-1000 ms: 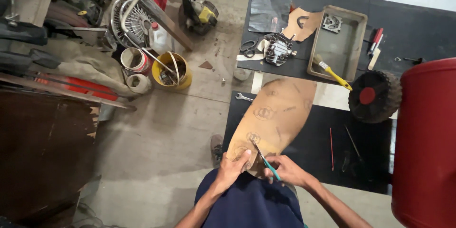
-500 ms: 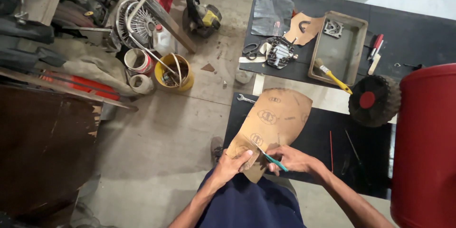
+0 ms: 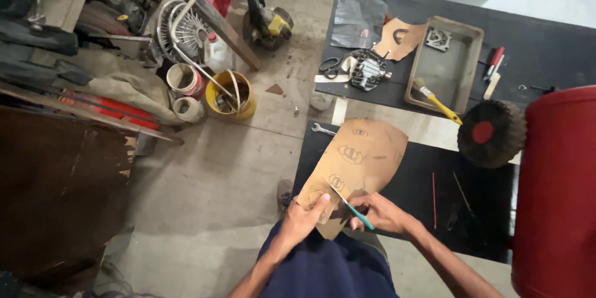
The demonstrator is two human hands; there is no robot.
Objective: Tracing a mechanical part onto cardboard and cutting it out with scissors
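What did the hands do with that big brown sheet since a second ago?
The brown sheet has swung a little, its far end now pointing more to the right. The left hand has kept pinching the near edge, and the right hand has kept holding the teal-handled tool against it. The grey tray, the yellow bucket and the black wheel have not moved.

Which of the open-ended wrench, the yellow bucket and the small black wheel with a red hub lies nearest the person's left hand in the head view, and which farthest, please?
From the left hand:
1. Open-ended wrench, on the floor just above the hand, beside the brown sheet.
2. Yellow bucket, farther up and to the left, on the floor.
3. Black wheel with red hub, far to the right, on the table edge.
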